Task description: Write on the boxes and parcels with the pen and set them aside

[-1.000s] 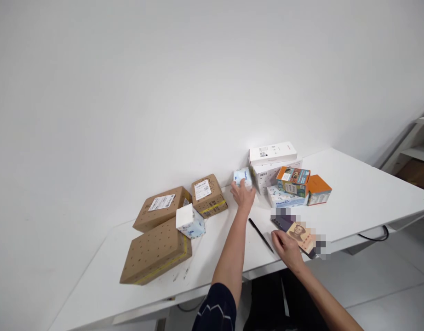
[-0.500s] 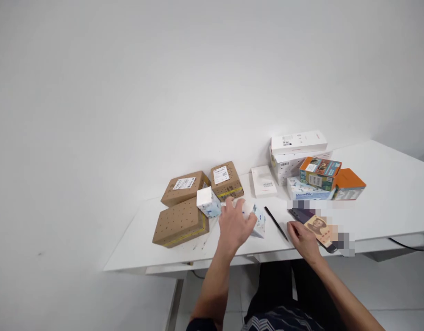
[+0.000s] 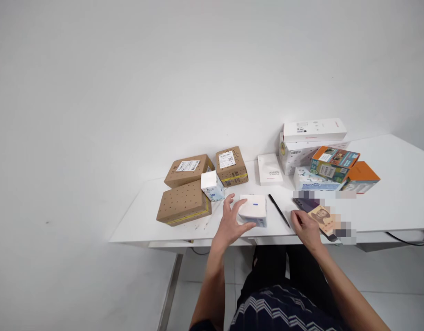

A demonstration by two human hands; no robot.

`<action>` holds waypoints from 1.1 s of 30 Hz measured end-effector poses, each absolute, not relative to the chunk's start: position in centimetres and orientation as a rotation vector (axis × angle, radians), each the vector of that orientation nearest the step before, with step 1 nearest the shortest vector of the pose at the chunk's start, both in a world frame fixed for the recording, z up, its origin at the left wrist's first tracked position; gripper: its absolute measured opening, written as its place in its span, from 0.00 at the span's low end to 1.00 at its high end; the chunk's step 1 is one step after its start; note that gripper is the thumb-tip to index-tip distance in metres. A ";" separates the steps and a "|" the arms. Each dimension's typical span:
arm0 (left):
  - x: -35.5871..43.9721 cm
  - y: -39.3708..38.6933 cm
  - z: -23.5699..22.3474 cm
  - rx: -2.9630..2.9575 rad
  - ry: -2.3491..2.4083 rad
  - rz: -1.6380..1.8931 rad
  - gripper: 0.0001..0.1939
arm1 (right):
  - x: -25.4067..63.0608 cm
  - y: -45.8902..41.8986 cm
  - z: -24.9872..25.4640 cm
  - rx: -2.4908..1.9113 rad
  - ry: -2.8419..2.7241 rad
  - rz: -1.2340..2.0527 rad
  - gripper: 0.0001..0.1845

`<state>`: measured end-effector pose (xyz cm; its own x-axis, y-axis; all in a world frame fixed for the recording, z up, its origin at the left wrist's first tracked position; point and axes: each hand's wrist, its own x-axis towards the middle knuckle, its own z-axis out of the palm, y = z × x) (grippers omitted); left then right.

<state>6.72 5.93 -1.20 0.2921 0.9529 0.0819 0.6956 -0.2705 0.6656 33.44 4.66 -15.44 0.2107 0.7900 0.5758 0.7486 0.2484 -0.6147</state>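
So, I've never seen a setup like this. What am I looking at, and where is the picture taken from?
There's no machine: these are a person's own bare hands, seen by a camera worn on their head, looking forward and down. On the white table are brown cardboard boxes, a POWER BANK box, a black pen and, further right, white boxes and orange-topped boxes. The left hand is spread open at a white-topped pack, not gripping it. The right hand is loosely curled beside a flat item with a portrait, partly blurred out; whether it holds anything is unclear.
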 end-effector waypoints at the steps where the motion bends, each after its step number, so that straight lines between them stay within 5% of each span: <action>1: 6.7 5.9 -1.9 2.065 1.458 0.706 0.29 | 33.4 4.6 -15.4 -1.499 -1.530 0.058 0.13; 21: 10.5 3.7 -3.9 2.294 1.646 1.082 0.09 | 33.4 4.6 -15.1 -1.548 -1.560 0.065 0.15; 23: 9.6 4.1 -3.6 2.206 1.599 1.047 0.15 | 33.4 4.6 -15.1 -1.542 -1.559 0.064 0.15; 28: 6.9 6.1 -4.3 1.943 1.310 0.856 0.47 | 33.4 4.7 -15.3 -1.531 -1.552 0.076 0.14; 33: 6.9 7.8 -7.5 1.549 1.043 0.852 0.60 | 33.4 4.6 -15.5 -1.531 -1.544 0.084 0.13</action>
